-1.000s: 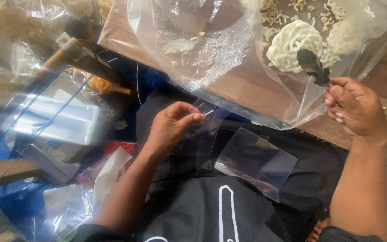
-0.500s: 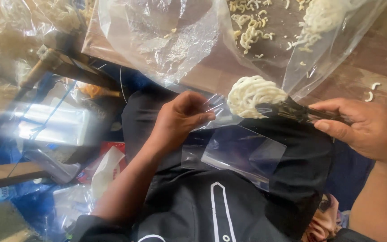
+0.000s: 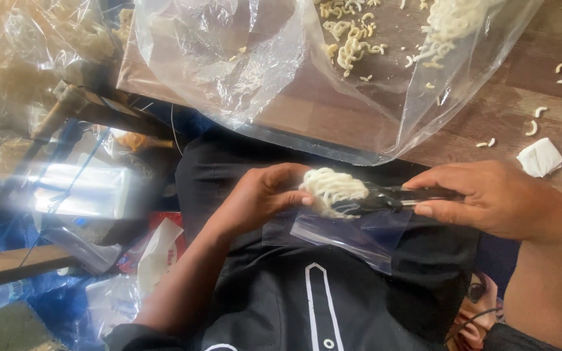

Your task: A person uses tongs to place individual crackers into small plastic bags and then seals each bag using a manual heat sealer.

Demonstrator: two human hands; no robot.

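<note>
A seated person in a black garment holds a pale noodle nest over the lap, pinched in the tips of black tongs that the right hand grips closed around the handles. The left hand curls against the nest's near side, fingers touching the noodles and the mouth of a small clear bag that hangs just below the nest. One nest, one pair of tongs and one small bag are in the hands. Beyond them, on the wooden bench, a single large clear bag lies open with loose noodle bits inside; about six more scraps sit scattered on the bare wood to the right, near one crumpled white wad. The large bag's top is cut off by the frame, as is the right forearm. Glare washes out the plastic packets at the left, and their number cannot be made out. Whether the left hand truly grips the small bag's edge is hidden behind the nest.
</note>
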